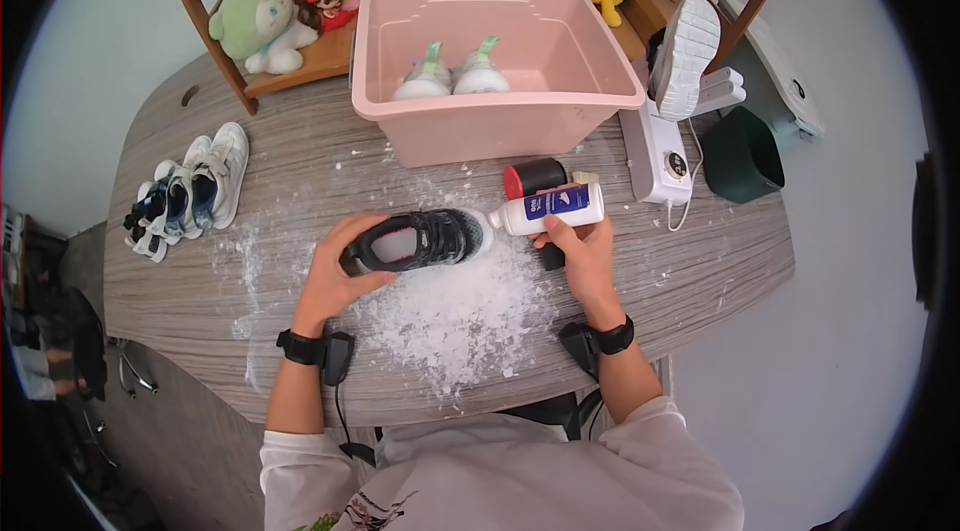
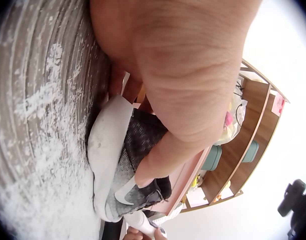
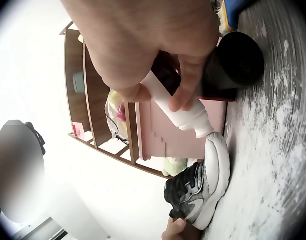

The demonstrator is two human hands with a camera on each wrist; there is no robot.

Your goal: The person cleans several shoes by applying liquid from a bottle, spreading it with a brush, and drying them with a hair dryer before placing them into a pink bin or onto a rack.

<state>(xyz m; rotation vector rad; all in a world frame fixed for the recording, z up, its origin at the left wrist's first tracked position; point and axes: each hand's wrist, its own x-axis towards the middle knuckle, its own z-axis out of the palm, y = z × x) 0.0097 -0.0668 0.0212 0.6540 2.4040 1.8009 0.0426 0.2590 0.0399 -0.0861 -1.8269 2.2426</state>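
A black-and-grey sneaker with a white sole stands on the table, toe to the right. My left hand grips it round the heel, the thumb along its near side. In my right hand is a white squeeze bottle with a blue label, held on its side. Its nozzle points left, right at the sneaker's toe, and in the right wrist view the bottle tilts down toward the toe cap. White flaky residue covers the tabletop around and in front of the sneaker.
Behind the bottle lies a black cup with a red rim. A pink bin holding two light shoes stands at the back. Sneakers line the left side. On the right are a white shoe dryer carrying a shoe and a dark green bin.
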